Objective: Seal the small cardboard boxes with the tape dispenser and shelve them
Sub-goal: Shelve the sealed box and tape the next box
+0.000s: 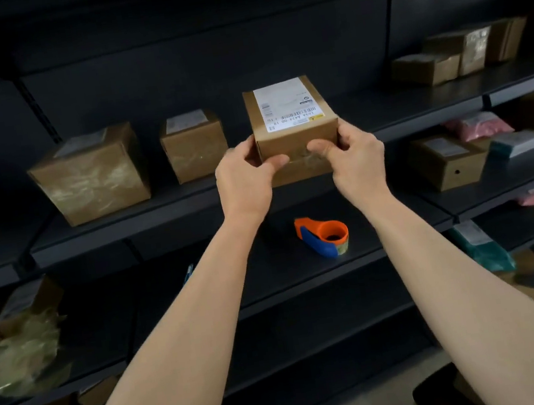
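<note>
Both hands on 1 small cardboard box (294,128), held level at the front edge of the dark middle shelf (156,215); cannot tell whether its base rests on the shelf or sits just above it. Left hand (244,174) grips the near-left corner, thumb across the front face, fingers curled round the left side. Right hand (352,158) mirrors it on the near-right corner. White shipping label (289,103) with barcode faces up on the box top. Clear tape shows on the front face between the 2 thumbs. Tape dispenser (322,235), orange and blue, lies untouched on the lower shelf (269,271), below the box and between the forearms. On the middle shelf to the left stand 2 taped boxes: a large taped box (88,177) and a smaller taped box (194,145), apart from each other. More cartons (426,69) sit on the shelving to the right.
</note>
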`<act>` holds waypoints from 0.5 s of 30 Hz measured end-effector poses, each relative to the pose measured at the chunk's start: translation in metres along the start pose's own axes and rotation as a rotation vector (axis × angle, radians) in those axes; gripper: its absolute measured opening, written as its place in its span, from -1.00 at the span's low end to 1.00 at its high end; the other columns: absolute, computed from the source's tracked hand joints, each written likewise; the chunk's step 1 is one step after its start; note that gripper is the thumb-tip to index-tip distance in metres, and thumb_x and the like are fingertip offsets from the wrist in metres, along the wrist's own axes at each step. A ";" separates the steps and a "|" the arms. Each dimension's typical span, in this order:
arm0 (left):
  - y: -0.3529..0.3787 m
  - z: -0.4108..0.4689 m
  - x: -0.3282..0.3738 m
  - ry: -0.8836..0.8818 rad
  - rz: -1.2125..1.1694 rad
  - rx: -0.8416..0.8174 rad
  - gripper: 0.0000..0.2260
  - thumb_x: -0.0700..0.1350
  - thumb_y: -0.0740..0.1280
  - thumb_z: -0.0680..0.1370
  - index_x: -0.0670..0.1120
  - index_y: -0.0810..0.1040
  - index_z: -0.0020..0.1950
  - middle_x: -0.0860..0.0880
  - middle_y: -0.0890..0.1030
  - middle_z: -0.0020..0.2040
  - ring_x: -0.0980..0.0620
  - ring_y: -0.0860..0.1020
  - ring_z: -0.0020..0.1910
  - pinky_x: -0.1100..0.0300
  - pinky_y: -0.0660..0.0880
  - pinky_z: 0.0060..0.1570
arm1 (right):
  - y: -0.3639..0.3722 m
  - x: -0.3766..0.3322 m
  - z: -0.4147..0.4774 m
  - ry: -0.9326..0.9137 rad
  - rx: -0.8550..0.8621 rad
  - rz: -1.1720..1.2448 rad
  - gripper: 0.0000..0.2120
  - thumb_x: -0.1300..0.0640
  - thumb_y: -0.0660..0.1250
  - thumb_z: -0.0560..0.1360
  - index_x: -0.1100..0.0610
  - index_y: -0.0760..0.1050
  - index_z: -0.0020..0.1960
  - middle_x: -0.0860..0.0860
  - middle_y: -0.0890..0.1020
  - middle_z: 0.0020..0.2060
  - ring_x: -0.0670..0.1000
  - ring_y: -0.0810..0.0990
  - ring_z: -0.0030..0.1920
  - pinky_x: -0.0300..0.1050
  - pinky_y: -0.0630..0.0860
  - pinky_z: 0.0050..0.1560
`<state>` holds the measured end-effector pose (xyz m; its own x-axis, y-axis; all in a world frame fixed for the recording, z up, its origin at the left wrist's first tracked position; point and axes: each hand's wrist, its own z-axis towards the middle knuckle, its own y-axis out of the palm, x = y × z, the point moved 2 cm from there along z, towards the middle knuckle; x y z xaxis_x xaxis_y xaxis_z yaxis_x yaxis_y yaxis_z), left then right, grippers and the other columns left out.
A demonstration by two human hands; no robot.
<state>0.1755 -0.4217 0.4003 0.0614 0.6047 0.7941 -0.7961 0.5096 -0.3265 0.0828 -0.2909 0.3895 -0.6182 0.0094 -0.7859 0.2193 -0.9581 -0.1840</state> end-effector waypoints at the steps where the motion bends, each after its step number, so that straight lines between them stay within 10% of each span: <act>1: 0.005 0.010 0.000 -0.002 -0.008 0.003 -0.59 -0.07 0.49 0.40 -0.03 0.58 0.24 0.01 0.63 0.04 0.07 0.58 0.04 0.06 0.53 0.12 | 0.002 0.004 0.013 -0.001 -0.015 0.008 -0.63 0.11 0.38 0.52 0.09 0.52 0.31 -0.13 0.63 0.05 -0.13 0.59 0.09 -0.28 0.53 0.10; 6: 0.028 0.051 -0.008 -0.063 0.018 0.047 -0.64 -0.08 0.47 0.43 -0.04 0.57 0.22 0.00 0.64 0.05 0.08 0.59 0.01 0.15 0.53 0.09 | 0.014 0.029 0.066 0.036 -0.099 0.019 -0.67 0.07 0.38 0.52 0.12 0.54 0.26 -0.04 0.64 0.06 -0.06 0.61 0.08 -0.12 0.56 0.14; 15: 0.059 0.091 -0.039 -0.184 0.136 0.108 -0.59 -0.03 0.44 0.47 -0.11 0.52 0.29 -0.03 0.62 0.13 0.03 0.56 0.12 0.13 0.51 0.16 | 0.043 0.067 0.111 0.120 -0.222 0.031 -0.69 0.06 0.37 0.53 0.18 0.53 0.21 0.00 0.64 0.04 -0.04 0.60 0.07 -0.43 0.45 -0.07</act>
<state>0.0714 -0.4717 0.3967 -0.1539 0.5364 0.8298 -0.8498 0.3566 -0.3881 -0.0324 -0.3634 0.3945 -0.5174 0.0277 -0.8553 0.4056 -0.8722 -0.2736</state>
